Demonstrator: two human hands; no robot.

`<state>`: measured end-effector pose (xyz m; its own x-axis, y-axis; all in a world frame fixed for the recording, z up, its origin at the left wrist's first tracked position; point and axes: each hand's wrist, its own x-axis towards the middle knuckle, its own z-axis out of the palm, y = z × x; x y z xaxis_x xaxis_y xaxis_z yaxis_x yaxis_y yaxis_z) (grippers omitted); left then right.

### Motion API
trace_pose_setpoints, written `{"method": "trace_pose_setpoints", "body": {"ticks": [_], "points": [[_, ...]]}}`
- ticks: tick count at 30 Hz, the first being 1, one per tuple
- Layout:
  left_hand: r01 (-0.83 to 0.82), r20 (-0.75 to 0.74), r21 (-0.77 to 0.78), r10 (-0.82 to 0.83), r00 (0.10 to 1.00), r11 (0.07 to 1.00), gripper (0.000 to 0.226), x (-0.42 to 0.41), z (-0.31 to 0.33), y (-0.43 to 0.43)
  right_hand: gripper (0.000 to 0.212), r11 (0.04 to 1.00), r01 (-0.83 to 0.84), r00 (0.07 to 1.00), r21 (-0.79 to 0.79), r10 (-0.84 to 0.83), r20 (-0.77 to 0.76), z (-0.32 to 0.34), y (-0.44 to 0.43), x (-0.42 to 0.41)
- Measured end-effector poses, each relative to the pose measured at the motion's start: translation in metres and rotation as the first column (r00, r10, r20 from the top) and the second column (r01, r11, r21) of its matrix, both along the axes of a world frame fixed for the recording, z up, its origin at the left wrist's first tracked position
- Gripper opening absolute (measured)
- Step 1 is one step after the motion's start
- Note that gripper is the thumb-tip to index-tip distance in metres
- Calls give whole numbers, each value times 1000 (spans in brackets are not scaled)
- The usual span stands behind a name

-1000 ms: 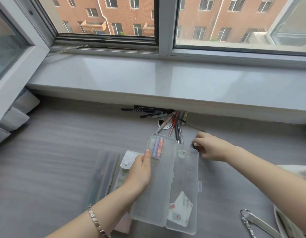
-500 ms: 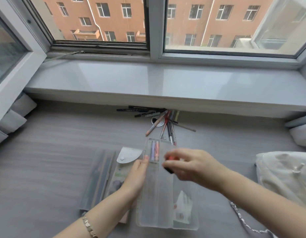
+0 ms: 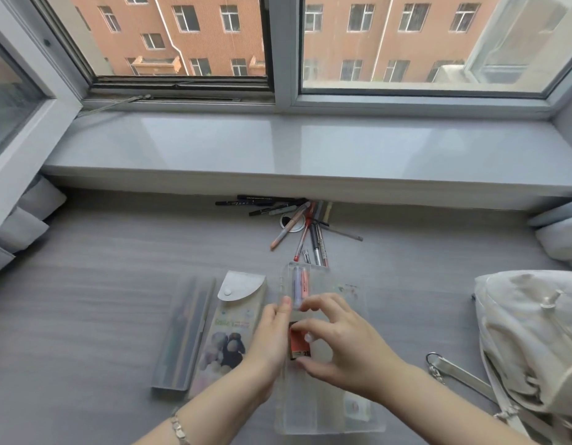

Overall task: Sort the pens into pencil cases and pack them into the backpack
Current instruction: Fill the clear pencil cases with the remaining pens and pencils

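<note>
A clear plastic pencil case (image 3: pixel 323 409) lies open on the grey surface, with two pastel markers (image 3: pixel 300 284) in its far left end. My left hand (image 3: pixel 268 345) rests on the case's left edge. My right hand (image 3: pixel 345 345) hovers over the case, thumb and fingers around a small orange and black box (image 3: pixel 298 343) that sits in the left tray. A pile of loose pens (image 3: pixel 297 226) lies beyond the case under the sill. The beige backpack (image 3: pixel 531 342) lies at the right.
A pouch case with a snap flap and a cartoon print (image 3: pixel 228 329) and a frosted slim case (image 3: pixel 185 332) lie left of the open case. A metal ring and strap (image 3: pixel 451 370) trail from the backpack. The windowsill (image 3: pixel 310 152) overhangs the back; cushions (image 3: pixel 560 239) sit at right.
My right hand picked the small orange and black box up from near the pens and brought it back into the open case's left tray. My left hand stayed on the case.
</note>
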<state>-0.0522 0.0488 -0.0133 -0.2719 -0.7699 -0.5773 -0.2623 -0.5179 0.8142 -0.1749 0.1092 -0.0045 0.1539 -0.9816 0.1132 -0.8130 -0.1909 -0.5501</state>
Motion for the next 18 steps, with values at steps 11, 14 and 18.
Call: {"method": "trace_pose_setpoints", "body": {"ticks": [11, 14, 18], "points": [[59, 92, -34, -56, 994, 998, 32, 1, -4, 6, 21, 890, 374, 707, 260, -455, 541, 21, -17, -4], [62, 70, -2, -61, 996, 998, 32, -1, -2, 10, 28, 855, 413, 510, 314, -502, 698, 22, -28, -6], [117, 90, -28, -114, 989, 993, 43, -4, 2, 12, 30, 854, 405, 425, 327, -492, 759, 21, -34, 5]]}}
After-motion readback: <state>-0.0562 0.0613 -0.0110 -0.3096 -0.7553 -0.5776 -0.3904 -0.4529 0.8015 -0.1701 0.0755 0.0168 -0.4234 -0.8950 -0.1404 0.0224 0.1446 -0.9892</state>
